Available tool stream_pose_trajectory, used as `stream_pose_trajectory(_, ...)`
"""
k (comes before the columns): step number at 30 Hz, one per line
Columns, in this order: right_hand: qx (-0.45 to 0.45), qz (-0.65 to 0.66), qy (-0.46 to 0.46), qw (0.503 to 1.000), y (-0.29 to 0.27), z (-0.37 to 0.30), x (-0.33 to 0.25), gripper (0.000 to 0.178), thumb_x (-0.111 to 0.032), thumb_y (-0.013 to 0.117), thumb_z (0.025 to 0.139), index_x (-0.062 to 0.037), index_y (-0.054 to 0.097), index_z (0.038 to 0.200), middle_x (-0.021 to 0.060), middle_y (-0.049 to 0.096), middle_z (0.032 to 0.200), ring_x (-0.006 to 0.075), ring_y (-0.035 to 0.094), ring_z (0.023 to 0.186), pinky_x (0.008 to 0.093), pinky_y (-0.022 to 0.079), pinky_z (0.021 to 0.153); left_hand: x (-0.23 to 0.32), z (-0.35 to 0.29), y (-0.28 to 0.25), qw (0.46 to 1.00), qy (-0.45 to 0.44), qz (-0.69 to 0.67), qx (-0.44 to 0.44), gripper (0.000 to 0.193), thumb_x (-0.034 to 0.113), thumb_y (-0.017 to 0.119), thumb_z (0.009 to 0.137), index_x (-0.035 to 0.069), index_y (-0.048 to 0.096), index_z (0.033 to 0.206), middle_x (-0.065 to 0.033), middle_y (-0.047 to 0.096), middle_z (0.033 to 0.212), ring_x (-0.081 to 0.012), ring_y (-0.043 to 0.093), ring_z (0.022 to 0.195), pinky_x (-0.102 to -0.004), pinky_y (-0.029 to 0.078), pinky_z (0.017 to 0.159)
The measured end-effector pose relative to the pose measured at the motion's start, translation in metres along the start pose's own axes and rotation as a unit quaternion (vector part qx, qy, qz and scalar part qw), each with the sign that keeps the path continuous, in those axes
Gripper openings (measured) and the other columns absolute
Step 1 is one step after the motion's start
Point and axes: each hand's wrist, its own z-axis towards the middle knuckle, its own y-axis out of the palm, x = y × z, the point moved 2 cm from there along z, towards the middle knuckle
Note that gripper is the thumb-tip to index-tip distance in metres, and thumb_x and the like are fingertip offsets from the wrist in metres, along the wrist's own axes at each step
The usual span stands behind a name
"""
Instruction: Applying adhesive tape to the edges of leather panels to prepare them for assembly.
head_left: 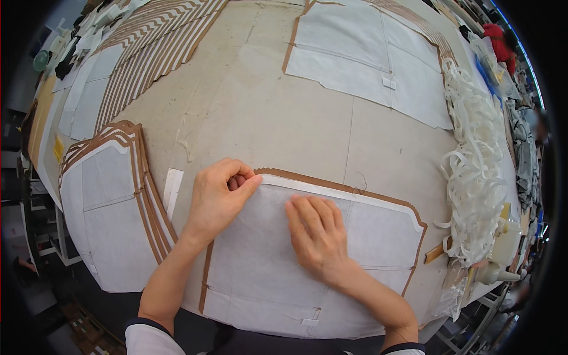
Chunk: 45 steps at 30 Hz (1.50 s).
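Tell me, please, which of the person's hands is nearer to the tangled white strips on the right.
Right. The right hand is over the white panel, left of the white strips and apart from them; the left hand is farther away, at the panel's upper-left corner.

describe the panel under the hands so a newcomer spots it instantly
On the beige worktable, look to the near edge. There lies a large white cloth-like panel with brown edging, the bare left hand at its far left corner and the bare right hand on its surface. Unlike the layered stack of white and brown panels to its left, it has both hands on it.
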Motion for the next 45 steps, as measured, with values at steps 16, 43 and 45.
stream_pose_trajectory(16,-0.001,-0.045,0.037,0.998,-0.004,-0.007,0.016,0.043,0.0,0.065,0.072,0.0118,0.066,0.113,0.0233,0.064,0.123,0.0352,0.063,0.111,0.0479,0.051,0.094,0.006,0.002,0.003,0.999,-0.014,0.049,0.012,0.012,0.009,0.076,0.085,-0.001,0.07,0.083,-0.003,0.067,0.074,-0.0093,0.057,0.068,-0.0256,0.047,0.063)
stream_pose_trajectory(43,-0.047,-0.044,-0.065,0.996,0.027,0.027,-0.002,0.04,-0.006,0.062,0.08,0.0136,0.067,0.115,0.029,0.059,0.136,0.0387,0.059,0.122,0.0484,0.048,0.099,0.0,-0.021,-0.018,0.998,-0.058,0.001,-0.001,0.017,0.009,0.076,0.087,0.0,0.072,0.101,-0.001,0.068,0.078,-0.0043,0.055,0.065,-0.0213,0.045,0.058)
stream_pose_trajectory(45,-0.048,-0.046,-0.069,0.995,0.027,0.028,-0.003,0.041,-0.006,0.062,0.08,0.0136,0.066,0.116,0.0291,0.058,0.136,0.0386,0.059,0.122,0.0483,0.048,0.099,-0.003,-0.032,-0.023,0.998,-0.047,-0.007,0.04,0.017,0.008,0.075,0.089,0.0,0.071,0.103,-0.0066,0.071,0.084,-0.0095,0.059,0.062,-0.025,0.047,0.056)
